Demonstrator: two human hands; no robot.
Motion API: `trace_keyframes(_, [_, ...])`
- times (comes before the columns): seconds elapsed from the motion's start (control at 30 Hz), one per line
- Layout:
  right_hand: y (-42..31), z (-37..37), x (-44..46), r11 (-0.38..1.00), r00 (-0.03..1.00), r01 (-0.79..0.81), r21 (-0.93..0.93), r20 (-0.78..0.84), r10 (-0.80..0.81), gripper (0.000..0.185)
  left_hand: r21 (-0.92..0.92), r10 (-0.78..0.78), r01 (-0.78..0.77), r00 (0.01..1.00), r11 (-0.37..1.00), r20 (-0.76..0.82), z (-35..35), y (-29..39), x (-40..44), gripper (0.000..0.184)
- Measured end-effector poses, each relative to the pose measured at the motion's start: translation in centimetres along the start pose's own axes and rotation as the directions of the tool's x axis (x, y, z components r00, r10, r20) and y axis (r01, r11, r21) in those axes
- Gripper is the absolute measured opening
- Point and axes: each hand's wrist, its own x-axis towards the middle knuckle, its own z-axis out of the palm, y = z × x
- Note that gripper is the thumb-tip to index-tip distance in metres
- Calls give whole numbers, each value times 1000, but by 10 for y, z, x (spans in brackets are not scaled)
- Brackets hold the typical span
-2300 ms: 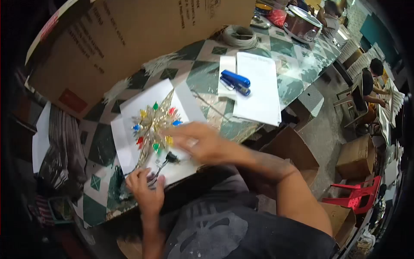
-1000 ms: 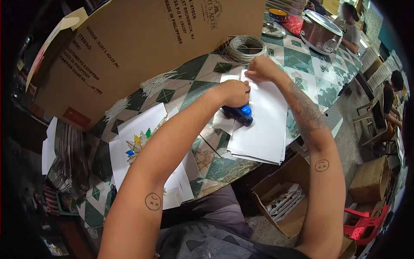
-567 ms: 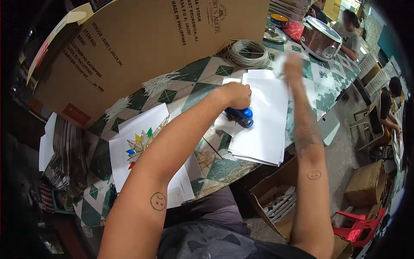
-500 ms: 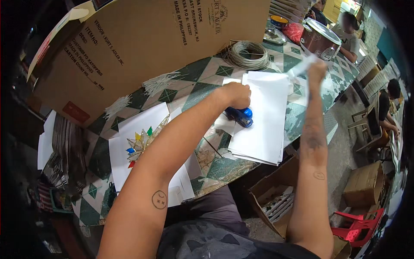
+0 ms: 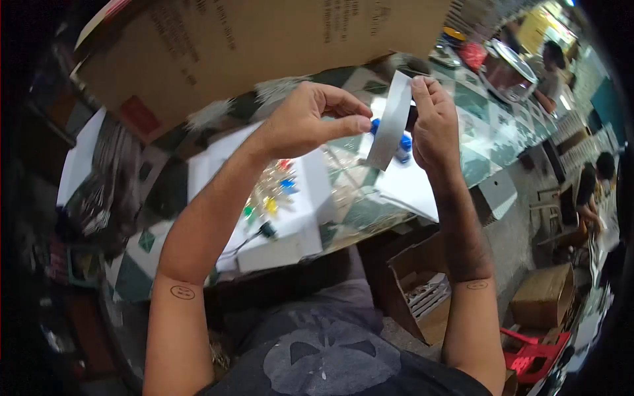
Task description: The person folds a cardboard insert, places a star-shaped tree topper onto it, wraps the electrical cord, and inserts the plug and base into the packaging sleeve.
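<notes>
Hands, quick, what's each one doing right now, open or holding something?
Left hand: open, thumb and fingers apart, nothing seen in it.
Right hand: closed, holding the paper strip.

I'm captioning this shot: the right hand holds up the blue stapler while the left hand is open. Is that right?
Not quite: in the head view, the right hand holds up a pale strip, not the blue stapler. The left hand is open, as you say.

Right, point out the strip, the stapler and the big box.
Strip (image 5: pixel 391 121): head view, middle of its face.
Stapler (image 5: pixel 405 146): head view, blue end showing past the strip.
Big box (image 5: pixel 264 49): head view, its printed side.
</notes>
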Motion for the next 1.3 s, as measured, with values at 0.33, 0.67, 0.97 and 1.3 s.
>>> trace_keyframes(0.33, [41,130,-66,997,872,81,22,482,-81,23,53,-21,33,976,998,-216,-83,22,-219,9])
trace_keyframes(0.67, [62,135,-183,818,782,333,-468,622,37,20,397,-166,306,922,865,-349,-24,38,-331,115])
trace_keyframes(0.97, [-29,132,-219,991,821,-24,-131,564,95,30,158,-556,705,659,691,-507,5,31,-296,30])
trace_keyframes(1.3, [27,114,-226,906,913,141,-399,406,36,41,-293,-556,473,714,831,-426,9,14,-305,19])
